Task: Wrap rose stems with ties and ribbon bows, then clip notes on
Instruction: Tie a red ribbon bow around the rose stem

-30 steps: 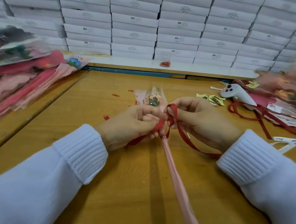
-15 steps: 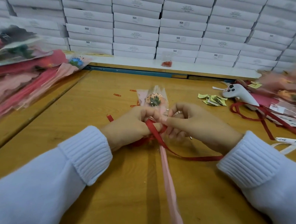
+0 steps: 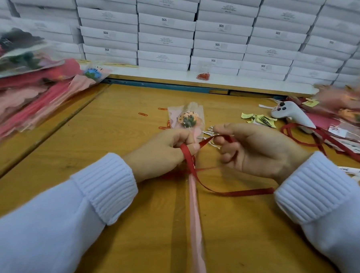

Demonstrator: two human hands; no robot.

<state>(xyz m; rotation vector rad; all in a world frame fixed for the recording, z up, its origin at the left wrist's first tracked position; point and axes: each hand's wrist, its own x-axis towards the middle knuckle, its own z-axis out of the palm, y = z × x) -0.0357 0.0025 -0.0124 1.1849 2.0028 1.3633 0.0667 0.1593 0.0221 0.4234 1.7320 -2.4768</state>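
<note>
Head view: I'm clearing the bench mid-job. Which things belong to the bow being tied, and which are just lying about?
In use: left hand gripping the wrapped rose; right hand pinching the red ribbon.
Lying about: white controller, yellow notes, loose paper clips, pile of wrapped flowers at left.

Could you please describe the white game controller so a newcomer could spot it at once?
On the wooden table, look to the far right, beside the heap of wrapped roses. The white game controller lies just right of the pile of yellow notes. It alone there is hard white plastic with small dark buttons.
</note>
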